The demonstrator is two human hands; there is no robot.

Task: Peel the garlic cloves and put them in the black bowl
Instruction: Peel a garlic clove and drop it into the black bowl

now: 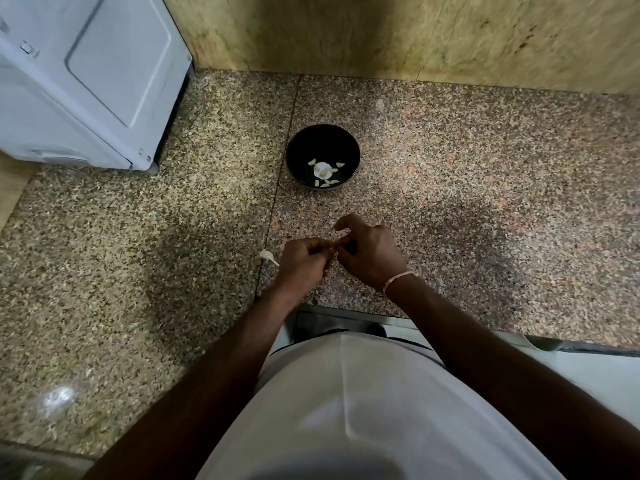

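The black bowl [298, 147] stands on the speckled granite counter [485, 188] and holds several pale peeled garlic cloves [323, 171]. Nearer to me, my left hand [301, 263] and my right hand [370, 252] meet fingertip to fingertip. Both pinch a small garlic clove [333, 248] between them, mostly hidden by the fingers. My right index finger curls upward above the pinch. A scrap of white garlic skin [268, 256] lies on the counter just left of my left hand.
A white appliance [86, 74] sits at the back left of the counter. A tan stone wall [415, 32] runs along the back. The counter's front edge [450, 322] lies just under my forearms.
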